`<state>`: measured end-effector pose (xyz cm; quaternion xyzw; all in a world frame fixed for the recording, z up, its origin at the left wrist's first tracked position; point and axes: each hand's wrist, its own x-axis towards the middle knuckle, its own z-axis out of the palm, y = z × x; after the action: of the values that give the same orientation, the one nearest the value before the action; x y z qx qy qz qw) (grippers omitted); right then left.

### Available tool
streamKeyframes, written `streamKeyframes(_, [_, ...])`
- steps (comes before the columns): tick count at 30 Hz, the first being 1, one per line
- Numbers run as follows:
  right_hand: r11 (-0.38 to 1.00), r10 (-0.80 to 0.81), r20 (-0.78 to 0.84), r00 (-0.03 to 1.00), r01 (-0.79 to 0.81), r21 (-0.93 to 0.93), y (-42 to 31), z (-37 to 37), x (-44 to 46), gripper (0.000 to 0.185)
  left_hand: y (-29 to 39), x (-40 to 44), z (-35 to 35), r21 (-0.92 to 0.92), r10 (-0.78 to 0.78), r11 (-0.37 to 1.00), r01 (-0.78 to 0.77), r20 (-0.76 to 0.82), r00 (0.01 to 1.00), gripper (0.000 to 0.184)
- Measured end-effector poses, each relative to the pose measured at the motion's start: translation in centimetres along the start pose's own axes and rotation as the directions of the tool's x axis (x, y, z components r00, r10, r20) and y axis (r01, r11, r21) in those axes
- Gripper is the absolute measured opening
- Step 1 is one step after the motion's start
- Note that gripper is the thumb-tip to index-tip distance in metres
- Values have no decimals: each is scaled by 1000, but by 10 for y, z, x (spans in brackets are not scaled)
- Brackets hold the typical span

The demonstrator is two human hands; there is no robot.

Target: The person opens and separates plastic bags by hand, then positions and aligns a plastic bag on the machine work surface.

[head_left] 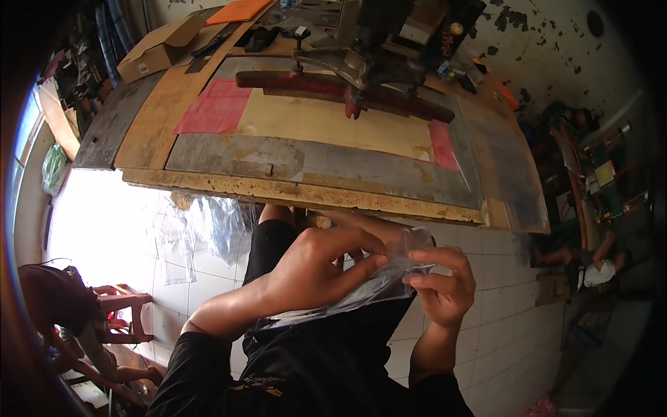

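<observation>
Over my lap, a clear plastic sheet (368,286) stretches between my two hands, its lower part lying across my dark clothing. My left hand (323,264) pinches the sheet with thumb and index finger near its upper edge. Just to the right, my right hand (445,281) grips the same plastic between thumb and fingers, close to a crumpled corner. Both hands are in front of the work table's edge, below the tabletop. Whether the plastic is a bag or a single sheet I cannot tell.
The work table (333,194) carries a press with a dark red bar (326,90) above a yellow and pink panel (313,121). A cardboard box (156,52) sits at the back left. Clear plastic (219,226) hangs below the table's left edge. People sit at both sides.
</observation>
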<state>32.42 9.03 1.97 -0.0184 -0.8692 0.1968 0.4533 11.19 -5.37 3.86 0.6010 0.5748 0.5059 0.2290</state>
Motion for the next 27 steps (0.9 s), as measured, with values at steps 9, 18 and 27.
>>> streamKeyframes(9, [989, 80, -7, 997, -78, 125, 4, 4, -6, 29, -5, 2, 8, -60, 50, 997, -53, -55, 997, 19])
streamKeyframes(18, [984, 77, 107, 991, -93, 150, 7, -1, -5, 28, -18, 9, 4, -87, 99, 992, -91, 103, 990, 25])
streamKeyframes(27, [957, 92, 165, 982, -133, 259, 4, -2, 4, 23, -13, 12, 4, -32, 135, 990, -134, 40, 990, 22])
